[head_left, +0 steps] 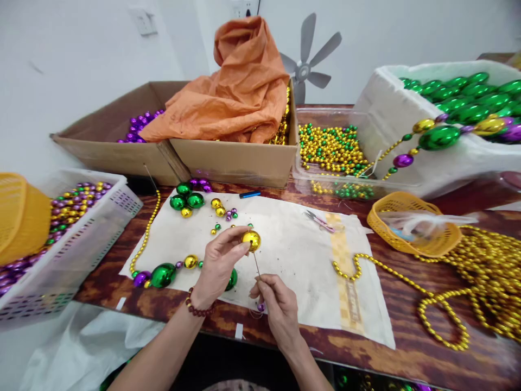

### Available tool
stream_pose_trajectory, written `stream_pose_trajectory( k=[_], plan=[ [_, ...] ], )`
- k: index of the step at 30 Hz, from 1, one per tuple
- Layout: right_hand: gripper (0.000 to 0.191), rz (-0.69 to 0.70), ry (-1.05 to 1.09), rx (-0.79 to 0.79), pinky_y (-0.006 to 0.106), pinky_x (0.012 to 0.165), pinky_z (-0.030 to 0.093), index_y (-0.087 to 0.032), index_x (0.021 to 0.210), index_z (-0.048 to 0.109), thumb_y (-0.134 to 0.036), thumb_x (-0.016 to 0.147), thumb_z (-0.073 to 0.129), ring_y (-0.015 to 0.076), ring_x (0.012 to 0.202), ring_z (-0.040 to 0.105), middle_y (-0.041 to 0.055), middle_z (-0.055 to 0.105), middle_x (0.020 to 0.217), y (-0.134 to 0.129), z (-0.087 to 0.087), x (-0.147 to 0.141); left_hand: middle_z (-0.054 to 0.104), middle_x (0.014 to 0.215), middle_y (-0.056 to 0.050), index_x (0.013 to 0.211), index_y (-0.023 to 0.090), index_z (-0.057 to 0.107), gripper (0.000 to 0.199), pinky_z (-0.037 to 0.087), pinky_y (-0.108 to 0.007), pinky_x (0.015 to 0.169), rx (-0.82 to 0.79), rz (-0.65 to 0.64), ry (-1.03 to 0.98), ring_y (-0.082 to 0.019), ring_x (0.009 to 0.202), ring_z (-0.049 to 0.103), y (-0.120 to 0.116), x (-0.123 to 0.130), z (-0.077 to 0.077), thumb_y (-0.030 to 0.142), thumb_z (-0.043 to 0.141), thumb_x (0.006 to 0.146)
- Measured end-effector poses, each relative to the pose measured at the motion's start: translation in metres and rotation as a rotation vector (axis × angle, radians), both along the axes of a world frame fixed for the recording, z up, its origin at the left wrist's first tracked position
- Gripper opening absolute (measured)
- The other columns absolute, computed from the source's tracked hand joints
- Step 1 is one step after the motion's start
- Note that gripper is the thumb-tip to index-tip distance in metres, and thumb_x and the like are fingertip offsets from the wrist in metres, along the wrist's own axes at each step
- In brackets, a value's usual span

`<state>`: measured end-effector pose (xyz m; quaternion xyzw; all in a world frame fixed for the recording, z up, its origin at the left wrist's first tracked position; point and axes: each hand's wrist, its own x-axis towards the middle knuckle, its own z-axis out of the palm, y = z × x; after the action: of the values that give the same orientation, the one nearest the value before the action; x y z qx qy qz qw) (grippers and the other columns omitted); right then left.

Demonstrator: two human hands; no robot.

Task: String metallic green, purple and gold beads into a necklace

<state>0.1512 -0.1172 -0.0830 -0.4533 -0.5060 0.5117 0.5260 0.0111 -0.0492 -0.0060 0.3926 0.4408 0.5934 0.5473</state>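
Observation:
My left hand (220,263) pinches a large gold bead (251,240) above the white cloth (297,260). In my right hand (277,301) is a thin needle (256,263), its tip at the underside of the gold bead. A small purple bead (261,307) hangs by the right fingers, near a loop of thread. Left of my hands lies a strung row with a large green bead (163,275), a purple bead (142,279) and a gold bead (190,262). Part of another green bead (231,279) shows behind my left wrist.
Loose green beads (196,200) and small purple beads (228,215) lie on the cloth's back left. Scissors (319,220) and a blue pen (249,194) lie farther back. A yellow basket (413,247) and gold bead strands (443,309) are at right; cardboard boxes (236,163) stand behind.

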Motion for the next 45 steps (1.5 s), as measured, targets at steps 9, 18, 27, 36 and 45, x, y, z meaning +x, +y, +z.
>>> stream_pose_trajectory(
  k=[9, 18, 27, 36, 45],
  plan=[
    [0.020, -0.086, 0.056, -0.069, 0.022, 0.055, 0.050, -0.018, 0.093, 0.068, -0.035, 0.096, 0.058, 0.0124, 0.060, 0.063, 0.0020, 0.070, 0.069, 0.014, 0.004, 0.009, 0.073, 0.111, -0.007, 0.116, 0.023, 0.071, 0.031, 0.053, -0.032, 0.086, 0.059, -0.234, 0.528, -0.020, 0.094, 0.066, -0.010, -0.002, -0.021, 0.036, 0.068, 0.089],
    [0.024, -0.132, 0.158, -0.216, 0.022, 0.051, 0.045, -0.018, 0.090, 0.065, -0.041, 0.091, 0.064, 0.0124, 0.057, 0.060, -0.0002, 0.064, 0.065, 0.019, -0.009, 0.020, 0.071, 0.110, -0.013, 0.109, 0.017, 0.071, 0.026, 0.045, -0.047, 0.098, 0.114, -0.119, 1.543, -0.030, 0.105, 0.059, 0.058, -0.071, -0.056, 0.020, 0.052, 0.092],
    [0.021, -0.060, 0.110, -0.197, 0.022, 0.051, 0.047, -0.018, 0.096, 0.065, -0.038, 0.090, 0.063, 0.0119, 0.055, 0.060, -0.0016, 0.062, 0.065, 0.033, -0.006, 0.030, 0.070, 0.104, -0.013, 0.108, 0.018, 0.071, 0.025, 0.044, -0.047, 0.089, 0.126, -0.169, 1.709, -0.033, 0.103, 0.057, 0.051, -0.064, -0.064, 0.024, 0.054, 0.091],
    [0.020, 0.038, 0.079, -0.202, 0.021, 0.052, 0.048, -0.018, 0.089, 0.069, -0.036, 0.092, 0.062, 0.0134, 0.060, 0.067, 0.0028, 0.071, 0.072, 0.022, -0.014, 0.025, 0.071, 0.096, -0.006, 0.097, 0.019, 0.071, 0.020, 0.051, -0.037, 0.084, -0.086, -0.060, 0.418, -0.020, 0.086, 0.066, 0.042, -0.050, -0.037, 0.032, 0.071, 0.082],
    [0.019, 0.064, -0.008, -0.085, 0.022, 0.051, 0.049, -0.018, 0.090, 0.070, -0.032, 0.095, 0.057, 0.0109, 0.048, 0.058, -0.0033, 0.059, 0.057, 0.012, -0.003, 0.032, 0.072, 0.087, -0.004, 0.101, 0.013, 0.074, 0.024, 0.056, -0.029, 0.081, -0.300, -0.182, -0.319, -0.013, 0.079, 0.068, 0.036, -0.035, -0.019, 0.025, 0.079, 0.080]
  ],
)
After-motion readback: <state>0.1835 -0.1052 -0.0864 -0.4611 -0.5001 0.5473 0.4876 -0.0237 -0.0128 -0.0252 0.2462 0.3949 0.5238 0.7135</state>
